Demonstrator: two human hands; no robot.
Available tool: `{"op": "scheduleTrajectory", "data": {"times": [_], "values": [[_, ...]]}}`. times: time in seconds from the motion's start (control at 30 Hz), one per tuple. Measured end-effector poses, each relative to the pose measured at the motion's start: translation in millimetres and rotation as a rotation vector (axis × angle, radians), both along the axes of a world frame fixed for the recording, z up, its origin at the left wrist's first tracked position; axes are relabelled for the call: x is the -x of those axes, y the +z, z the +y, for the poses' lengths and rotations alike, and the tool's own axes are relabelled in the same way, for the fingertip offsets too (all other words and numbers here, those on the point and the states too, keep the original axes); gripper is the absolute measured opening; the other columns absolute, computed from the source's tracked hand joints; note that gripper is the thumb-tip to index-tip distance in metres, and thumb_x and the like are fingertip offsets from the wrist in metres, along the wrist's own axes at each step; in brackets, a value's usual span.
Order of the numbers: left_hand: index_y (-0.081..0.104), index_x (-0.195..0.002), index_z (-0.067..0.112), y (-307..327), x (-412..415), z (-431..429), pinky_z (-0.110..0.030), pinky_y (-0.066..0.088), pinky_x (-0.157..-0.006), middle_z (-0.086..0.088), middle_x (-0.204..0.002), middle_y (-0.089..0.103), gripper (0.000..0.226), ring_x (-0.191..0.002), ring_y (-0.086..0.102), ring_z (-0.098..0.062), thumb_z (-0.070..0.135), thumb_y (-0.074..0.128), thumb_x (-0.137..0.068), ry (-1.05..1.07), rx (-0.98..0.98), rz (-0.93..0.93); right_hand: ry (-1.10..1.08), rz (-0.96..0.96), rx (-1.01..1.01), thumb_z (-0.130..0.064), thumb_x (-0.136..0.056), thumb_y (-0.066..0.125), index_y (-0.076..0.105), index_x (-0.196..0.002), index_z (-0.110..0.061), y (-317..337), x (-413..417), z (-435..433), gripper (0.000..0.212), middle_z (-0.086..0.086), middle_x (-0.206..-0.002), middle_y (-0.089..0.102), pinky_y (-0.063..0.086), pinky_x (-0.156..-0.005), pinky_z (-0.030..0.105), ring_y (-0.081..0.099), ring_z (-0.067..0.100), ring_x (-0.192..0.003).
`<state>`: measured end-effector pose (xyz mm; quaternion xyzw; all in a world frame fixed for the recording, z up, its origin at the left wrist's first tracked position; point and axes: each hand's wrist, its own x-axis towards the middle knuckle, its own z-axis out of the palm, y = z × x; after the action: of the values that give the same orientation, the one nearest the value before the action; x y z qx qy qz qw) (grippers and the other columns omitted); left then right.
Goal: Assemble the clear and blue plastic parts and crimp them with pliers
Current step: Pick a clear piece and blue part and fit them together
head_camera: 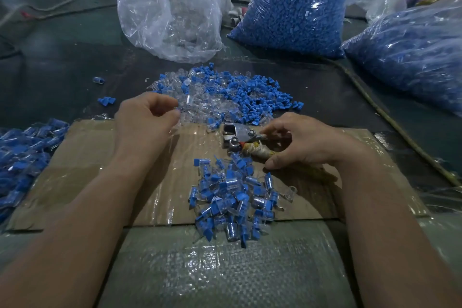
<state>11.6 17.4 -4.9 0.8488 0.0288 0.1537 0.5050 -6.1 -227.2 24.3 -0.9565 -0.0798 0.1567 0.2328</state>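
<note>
A loose heap of clear and blue plastic parts (225,95) lies on the dark mat beyond the cardboard. My left hand (145,120) hovers at the heap's near left edge, thumb and fingers pinched on a small clear part (180,108). The pliers (240,137), with metal jaws and cloth-wrapped handles, lie on the cardboard sheet (100,170). My right hand (300,145) curls around their handles, jaws pointing left. A pile of assembled clear-and-blue pieces (232,200) sits on the cardboard's near edge, between my forearms.
A clear bag of transparent parts (170,7) and two bags of blue parts (295,5) (410,52) stand at the back. More assembled pieces (22,157) are heaped at the left edge. A rope (390,120) runs along the right. Woven plastic sheeting (225,270) covers the near side.
</note>
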Motion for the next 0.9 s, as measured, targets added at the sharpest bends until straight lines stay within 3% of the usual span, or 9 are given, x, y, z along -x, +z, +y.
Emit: {"op": "scheduleTrajectory", "data": {"times": [0.17, 0.23, 0.3, 0.4, 0.5, 0.6, 0.7, 0.8, 0.9], "values": [[0.058, -0.124, 0.019, -8.3, -6.2, -2.0, -0.038, 0.038, -0.099, -0.009, -0.124, 0.055, 0.044, -0.113, 0.050, -0.024, 0.014, 0.067, -0.081, -0.053, -0.392, 0.032, 0.007, 0.026, -0.030, -0.040, -0.065, 0.078, 0.055, -0.116, -0.036, 1.3, 0.9, -4.0, 0.056, -0.019, -0.100, 0.043, 0.034, -0.071, 0.019, 0.043, 0.001, -0.092], [0.055, -0.128, 0.019, -8.2, -6.8, -2.3, -0.041, 0.032, -0.104, -0.011, -0.127, 0.053, 0.046, -0.121, 0.043, -0.027, 0.021, 0.066, -0.083, -0.074, -0.502, 0.066, -0.004, 0.025, -0.055, -0.049, -0.066, 0.073, 0.057, -0.111, -0.035, 1.8, 0.8, -3.5, 0.050, -0.019, -0.099, 0.047, 0.036, -0.073, 0.022, 0.046, 0.001, -0.093], [0.056, -0.127, 0.018, -7.0, -7.2, -1.6, -0.042, 0.036, -0.102, -0.010, -0.122, 0.057, 0.044, -0.115, 0.048, -0.026, 0.024, 0.065, -0.084, -0.066, -0.500, 0.091, -0.036, 0.010, -0.109, -0.059, -0.062, 0.068, 0.057, -0.101, -0.037, 2.5, 1.2, -1.8, 0.046, -0.019, -0.099, 0.053, 0.039, -0.076, 0.024, 0.050, 0.001, -0.094], [0.060, -0.121, 0.015, -5.6, -5.1, -3.1, -0.036, 0.042, -0.092, -0.007, -0.113, 0.063, 0.036, -0.097, 0.054, -0.018, 0.023, 0.064, -0.086, -0.064, -0.444, 0.098, -0.097, -0.071, -0.148, -0.049, -0.073, 0.068, 0.057, -0.091, -0.036, 2.4, 0.0, -1.3, 0.025, -0.016, -0.097, 0.058, 0.042, -0.077, 0.025, 0.053, 0.003, -0.093], [0.064, -0.115, 0.015, -5.6, -3.9, -3.4, -0.028, 0.039, -0.083, -0.005, -0.106, 0.066, 0.029, -0.085, 0.051, -0.012, 0.018, 0.064, -0.086, -0.044, -0.405, 0.062, -0.192, -0.186, -0.170, -0.038, -0.080, 0.067, 0.058, -0.082, -0.033, 2.5, -2.0, -2.9, 0.010, -0.015, -0.086, 0.059, 0.039, -0.064, 0.018, 0.054, 0.000, -0.081], [0.066, -0.113, 0.014, -5.1, -2.2, -4.2, -0.029, 0.039, -0.085, -0.004, -0.103, 0.067, 0.028, -0.087, 0.053, -0.013, 0.013, 0.064, -0.085, -0.018, -0.359, 0.026, -0.326, -0.333, -0.198, -0.029, -0.085, 0.064, 0.057, -0.076, -0.031, 0.6, -4.3, -5.0, 0.011, -0.017, -0.076, 0.057, 0.034, -0.056, 0.013, 0.052, -0.003, -0.070], [0.067, -0.109, 0.012, -2.7, 0.3, -5.0, -0.028, 0.041, -0.083, 0.003, -0.088, 0.063, 0.025, -0.083, 0.055, -0.012, 0.014, 0.066, -0.084, 0.003, -0.265, -0.047, -0.411, -0.446, -0.184, -0.024, -0.087, 0.062, 0.059, -0.078, -0.029, -3.3, -7.9, -5.1, 0.011, -0.019, -0.071, 0.054, 0.035, -0.056, 0.013, 0.050, -0.003, -0.067], [0.066, -0.093, 0.018, -0.9, 2.8, -5.9, -0.030, 0.044, -0.077, 0.012, -0.076, 0.057, 0.010, -0.073, 0.054, -0.007, 0.019, 0.067, -0.083, -0.039, -0.203, -0.057, -0.438, -0.485, -0.139, -0.022, -0.088, 0.060, 0.059, -0.083, -0.028, -9.4, -12.9, -3.1, 0.008, -0.019, -0.072, 0.053, 0.037, -0.060, 0.017, 0.050, -0.002, -0.067], [0.059, -0.080, 0.022, 0.8, 6.4, -8.7, -0.026, 0.041, -0.070, 0.011, -0.074, 0.057, 0.008, -0.072, 0.054, -0.006, 0.023, 0.066, -0.084, -0.060, -0.163, -0.040, -0.401, -0.448, -0.092, -0.020, -0.089, 0.059, 0.065, -0.099, -0.023, -15.7, -17.5, -0.2, 0.012, -0.009, -0.090, 0.061, 0.039, -0.073, 0.021, 0.051, 0.003, -0.076]]}}
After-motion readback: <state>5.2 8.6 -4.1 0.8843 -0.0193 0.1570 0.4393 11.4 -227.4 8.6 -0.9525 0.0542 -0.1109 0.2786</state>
